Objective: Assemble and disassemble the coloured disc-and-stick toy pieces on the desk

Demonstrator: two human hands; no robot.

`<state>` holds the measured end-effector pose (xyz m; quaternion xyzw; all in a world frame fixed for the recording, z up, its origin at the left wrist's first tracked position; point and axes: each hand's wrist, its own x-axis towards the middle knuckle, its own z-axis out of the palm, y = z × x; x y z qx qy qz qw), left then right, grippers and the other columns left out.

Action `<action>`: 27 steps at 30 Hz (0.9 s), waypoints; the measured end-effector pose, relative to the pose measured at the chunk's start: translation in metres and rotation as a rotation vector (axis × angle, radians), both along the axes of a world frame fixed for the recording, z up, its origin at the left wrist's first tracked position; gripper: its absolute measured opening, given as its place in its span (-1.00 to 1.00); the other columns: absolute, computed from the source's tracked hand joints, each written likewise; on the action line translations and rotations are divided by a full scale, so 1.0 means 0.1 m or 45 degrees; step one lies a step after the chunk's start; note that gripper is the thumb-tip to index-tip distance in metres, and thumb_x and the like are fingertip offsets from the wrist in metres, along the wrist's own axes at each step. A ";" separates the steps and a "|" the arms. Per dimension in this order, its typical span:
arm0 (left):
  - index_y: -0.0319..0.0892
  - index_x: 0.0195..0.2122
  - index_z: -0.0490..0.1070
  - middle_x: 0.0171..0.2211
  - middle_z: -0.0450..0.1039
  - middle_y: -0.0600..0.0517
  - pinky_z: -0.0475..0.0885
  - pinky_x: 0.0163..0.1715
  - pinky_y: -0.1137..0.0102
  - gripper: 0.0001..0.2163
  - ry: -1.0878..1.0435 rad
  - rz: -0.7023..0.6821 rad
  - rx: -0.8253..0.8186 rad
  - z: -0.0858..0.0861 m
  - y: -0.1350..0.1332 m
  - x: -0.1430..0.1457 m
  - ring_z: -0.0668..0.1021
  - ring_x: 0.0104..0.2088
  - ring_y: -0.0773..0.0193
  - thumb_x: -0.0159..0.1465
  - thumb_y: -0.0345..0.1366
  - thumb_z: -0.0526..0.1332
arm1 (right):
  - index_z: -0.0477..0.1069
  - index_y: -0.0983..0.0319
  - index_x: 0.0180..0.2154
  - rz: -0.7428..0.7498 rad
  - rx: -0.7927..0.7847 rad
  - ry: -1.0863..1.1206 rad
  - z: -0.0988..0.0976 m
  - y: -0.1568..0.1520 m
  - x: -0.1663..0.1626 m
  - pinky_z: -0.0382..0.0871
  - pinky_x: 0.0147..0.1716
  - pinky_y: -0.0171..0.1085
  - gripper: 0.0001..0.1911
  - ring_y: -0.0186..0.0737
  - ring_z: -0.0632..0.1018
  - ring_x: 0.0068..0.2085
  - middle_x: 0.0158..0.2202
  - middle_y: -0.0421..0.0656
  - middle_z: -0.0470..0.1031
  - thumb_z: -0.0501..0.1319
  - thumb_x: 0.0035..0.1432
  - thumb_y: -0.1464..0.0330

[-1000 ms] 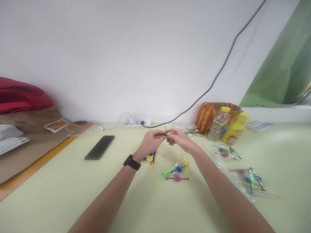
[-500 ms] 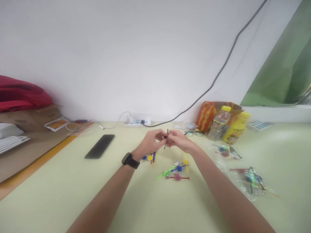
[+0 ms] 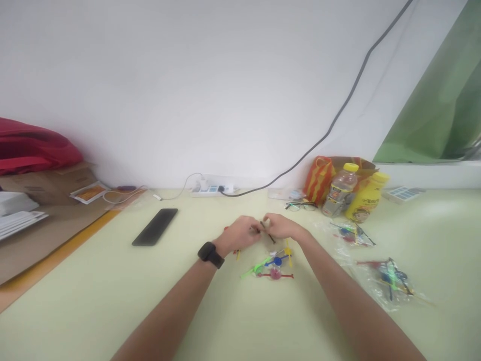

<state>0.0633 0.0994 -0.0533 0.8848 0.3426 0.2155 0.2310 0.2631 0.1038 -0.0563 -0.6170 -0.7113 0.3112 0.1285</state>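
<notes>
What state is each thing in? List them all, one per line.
Dark stick: slanted, at the fingertips of the right hand
Coloured pieces: lying in a loose cluster
Watch: worn, screen dark
Phone: lying flat, dark
Clear bottle: upright, capped
Yellow bottle: upright, capped
Black plug: plugged into the power strip
Glasses: lying down, folded or not unclear
Striped bag: standing

Lettering (image 3: 369, 200) on yellow bottle (image 3: 373, 191), label (image 3: 335, 197) on clear bottle (image 3: 344, 179), too blurred to read
</notes>
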 end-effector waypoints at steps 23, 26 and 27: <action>-0.10 -0.19 0.64 -0.19 0.64 -0.01 0.47 -0.14 0.35 -0.78 0.254 0.083 0.002 0.06 0.26 -0.40 0.61 -0.18 0.12 0.12 -0.26 0.36 | 0.64 0.20 -0.29 0.612 -0.415 -0.180 0.37 -0.06 0.49 0.32 -0.33 -0.34 -0.74 -0.14 0.59 -0.21 -0.26 -0.18 0.66 0.39 -0.13 0.32; -0.10 -0.19 0.64 -0.19 0.63 -0.01 0.48 -0.16 0.34 -0.78 0.257 0.095 -0.001 0.06 0.28 -0.45 0.61 -0.19 0.12 0.12 -0.25 0.36 | 0.65 0.18 -0.31 0.597 -0.402 -0.168 0.42 -0.10 0.53 0.32 -0.35 -0.33 -0.70 -0.14 0.59 -0.23 -0.27 -0.19 0.66 0.45 -0.19 0.27; -0.10 -0.19 0.64 -0.20 0.63 -0.01 0.48 -0.16 0.34 -0.78 0.257 0.099 0.002 0.06 0.28 -0.46 0.61 -0.19 0.11 0.12 -0.24 0.36 | 0.65 0.18 -0.32 0.598 -0.396 -0.155 0.43 -0.11 0.54 0.32 -0.36 -0.33 -0.68 -0.15 0.59 -0.24 -0.28 -0.20 0.66 0.48 -0.22 0.25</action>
